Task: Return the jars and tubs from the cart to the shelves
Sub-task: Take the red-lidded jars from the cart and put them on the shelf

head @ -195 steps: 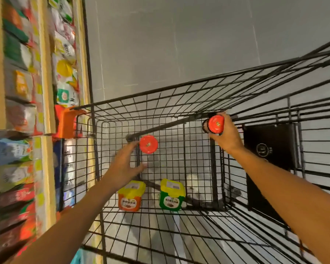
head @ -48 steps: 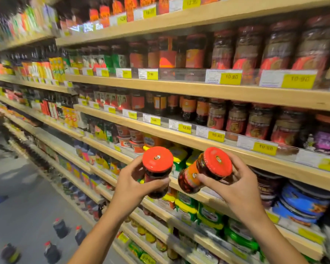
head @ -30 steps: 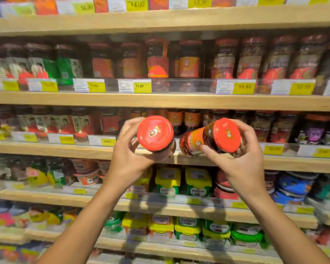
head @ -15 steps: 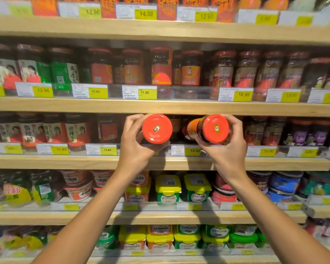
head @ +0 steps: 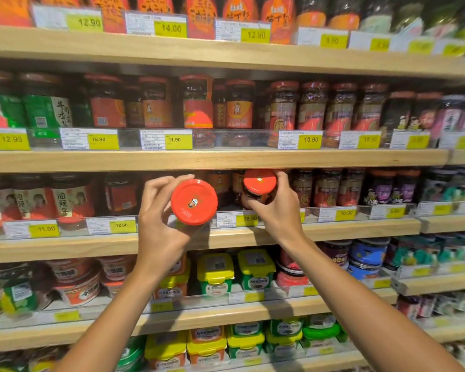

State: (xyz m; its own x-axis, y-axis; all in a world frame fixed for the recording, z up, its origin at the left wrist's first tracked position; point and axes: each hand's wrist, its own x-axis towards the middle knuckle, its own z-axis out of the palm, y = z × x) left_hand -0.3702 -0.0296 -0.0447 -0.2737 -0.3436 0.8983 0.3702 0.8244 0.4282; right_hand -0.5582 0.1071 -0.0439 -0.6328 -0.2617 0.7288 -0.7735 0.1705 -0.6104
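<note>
My left hand (head: 159,224) grips a jar with a red lid (head: 194,202), held in front of the middle wooden shelf (head: 360,226) with the lid facing me. My right hand (head: 278,210) grips a second red-lidded jar (head: 259,182) and holds it farther in, just over the shelf's clear front rail, among dark jars with similar labels. The cart is out of view.
Wooden shelves run across the whole view, packed with sauce jars and yellow price tags (head: 250,218). The shelf above (head: 226,159) hangs close over my hands. Below sit yellow-lidded tubs (head: 215,269) and round tubs (head: 75,285).
Since 6.5 s ago both jars came out of the cart and up to the shelves. In the last half second my right hand pushed its jar inward onto the middle shelf; the left jar stayed in front.
</note>
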